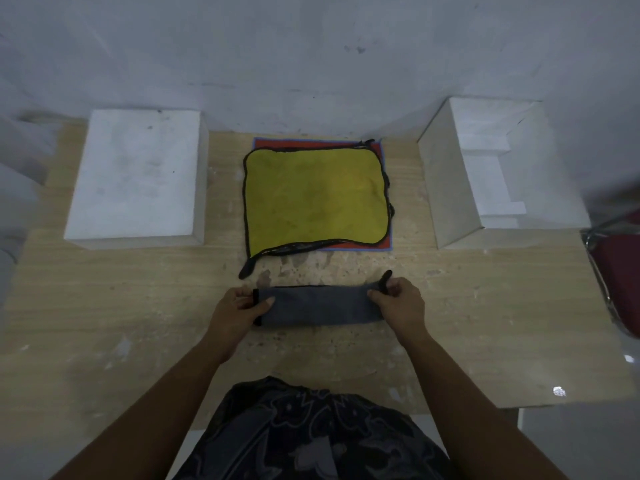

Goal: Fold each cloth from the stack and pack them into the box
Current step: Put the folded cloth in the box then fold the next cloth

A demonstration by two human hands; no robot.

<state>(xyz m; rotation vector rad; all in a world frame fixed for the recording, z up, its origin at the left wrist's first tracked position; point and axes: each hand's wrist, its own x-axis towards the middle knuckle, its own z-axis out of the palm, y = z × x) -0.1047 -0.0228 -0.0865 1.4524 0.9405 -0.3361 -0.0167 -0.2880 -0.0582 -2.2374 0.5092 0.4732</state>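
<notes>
A grey cloth (318, 305) with black edging lies folded into a long narrow strip on the table in front of me. My left hand (239, 311) pinches its left end, thumb on top. My right hand (398, 304) pinches its right end, where a black loop sticks up. Behind it lies the stack (313, 199): a yellow cloth with a black border on top, a red cloth and a blue edge showing beneath. An open white box (446, 188) stands at the right, its inside showing no cloth.
A white box lid (135, 174) lies flat at the left. The wooden table (138, 323) ends near my body. A grey wall rises right behind the stack. A red chair with a metal frame (620, 271) stands past the table's right edge.
</notes>
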